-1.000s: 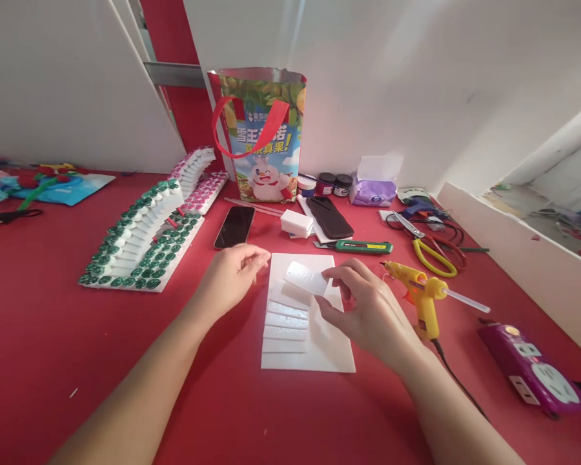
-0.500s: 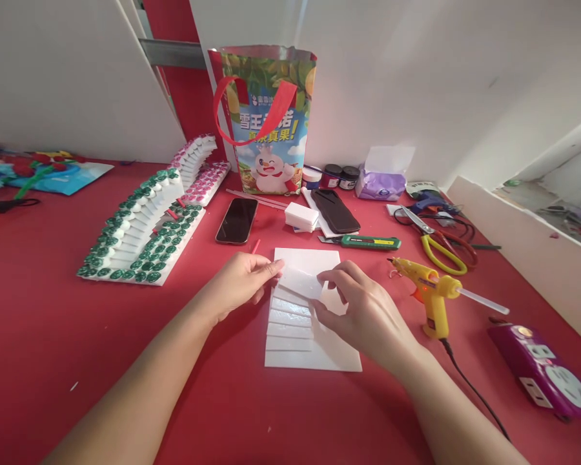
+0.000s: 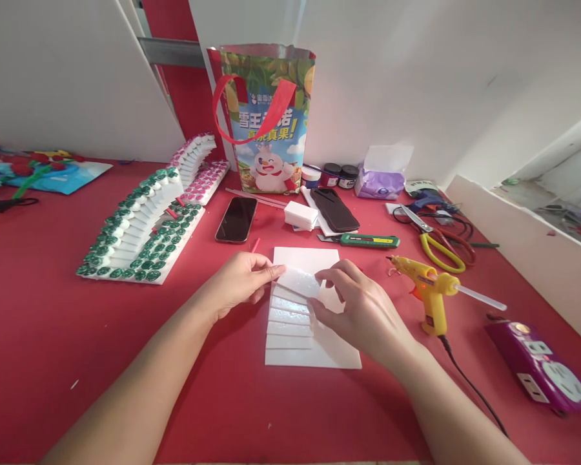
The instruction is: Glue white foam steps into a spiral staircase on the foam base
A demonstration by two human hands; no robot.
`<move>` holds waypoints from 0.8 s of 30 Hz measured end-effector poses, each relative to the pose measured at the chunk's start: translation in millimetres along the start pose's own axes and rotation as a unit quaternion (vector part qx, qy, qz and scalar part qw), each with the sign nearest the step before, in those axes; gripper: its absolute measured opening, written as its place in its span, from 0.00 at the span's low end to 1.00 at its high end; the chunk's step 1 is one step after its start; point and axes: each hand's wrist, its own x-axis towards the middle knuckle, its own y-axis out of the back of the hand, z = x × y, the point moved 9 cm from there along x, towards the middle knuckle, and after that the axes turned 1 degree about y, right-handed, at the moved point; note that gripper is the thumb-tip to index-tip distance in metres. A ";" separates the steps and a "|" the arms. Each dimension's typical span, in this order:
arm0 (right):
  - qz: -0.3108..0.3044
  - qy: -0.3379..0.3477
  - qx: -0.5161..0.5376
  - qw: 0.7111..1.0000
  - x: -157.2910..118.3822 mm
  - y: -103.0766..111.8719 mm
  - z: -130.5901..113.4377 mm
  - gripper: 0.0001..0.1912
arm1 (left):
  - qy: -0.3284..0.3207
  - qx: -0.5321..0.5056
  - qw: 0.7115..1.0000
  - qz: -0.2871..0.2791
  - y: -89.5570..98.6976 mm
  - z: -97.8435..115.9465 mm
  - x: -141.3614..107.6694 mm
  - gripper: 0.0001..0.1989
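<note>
Worktop (image 3: 213, 400): red, stretching left and right of my view.
Bag (image 3: 270, 152): upright at the back, printed with a snowman.
Board (image 3: 337, 349): white and flat, with overlapping white strips (image 3: 289, 330) along its left side.
Right hand (image 3: 358, 300): my grip is clamped on the right end of a card (image 3: 297, 282).
Left hand (image 3: 244, 281): grip pinched on its left end.
Phone (image 3: 237, 219): beyond the left hand.
Card: white, slanting, over the strips' far end; contact I can't tell.

Single head-worn camera, stationed above the near edge of the red table (image 3: 213, 400), facing forward and down. Range is close: the left hand (image 3: 239, 281) and right hand (image 3: 363, 300) lie mid-frame. Coverage runs past the table's far edge to the white wall (image 3: 392, 84) behind.
</note>
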 end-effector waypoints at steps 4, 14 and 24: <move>0.005 0.004 -0.001 1.000 -0.9 -0.8 0.1 0.11 | 0.012 0.004 1.000 0.000 -0.1 0.5 -1.2 0.20; -0.003 -0.001 0.006 1.000 -1.9 -2.0 1.6 0.13 | 0.012 -0.018 1.000 -0.007 -2.2 1.6 -0.9 0.21; -0.006 -0.004 0.001 1.000 -0.2 -3.1 1.4 0.13 | 0.001 -0.043 0.999 -0.008 -3.1 3.7 0.5 0.22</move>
